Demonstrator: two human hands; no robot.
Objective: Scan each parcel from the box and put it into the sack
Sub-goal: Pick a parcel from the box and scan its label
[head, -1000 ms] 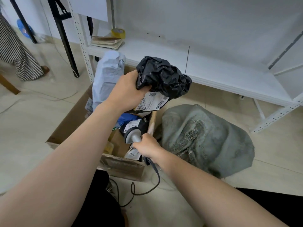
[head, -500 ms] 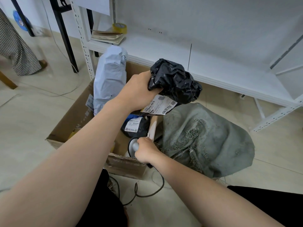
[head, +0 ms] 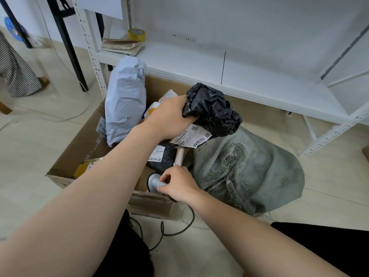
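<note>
My left hand (head: 171,116) grips the crumpled black parcel (head: 211,110), fingers curled into its plastic, held above the right side of the cardboard box (head: 83,144) and just left of the grey sack (head: 249,166). Its white label (head: 191,136) faces down. My right hand (head: 179,185) wraps around the scanner (head: 154,182) at the box's near right corner.
</note>
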